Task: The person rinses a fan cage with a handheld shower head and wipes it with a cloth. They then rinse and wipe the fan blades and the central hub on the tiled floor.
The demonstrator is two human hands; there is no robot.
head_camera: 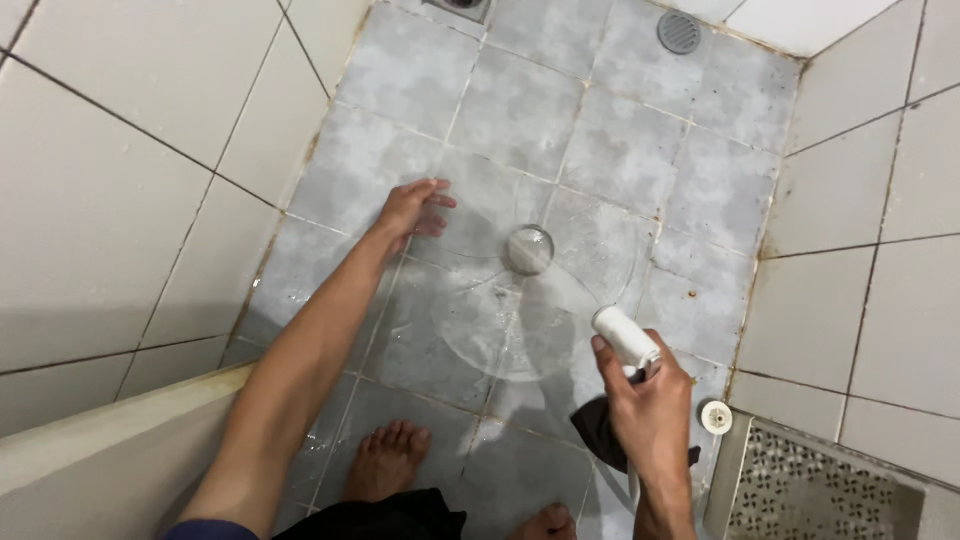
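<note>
Right hand [650,400] grips a white spray nozzle [625,338]; left hand [412,210] spreads open on a clear blade [520,300].

The right hand [650,410] grips a white sprayer [625,338], its head aimed at a clear round glass lid [520,300] lying flat on the wet grey tile floor [620,150]. The left hand [412,208], fingers spread, rests at the lid's rim. A dark cloth [598,432] lies under the right hand, near a bare foot [385,458].
</note>
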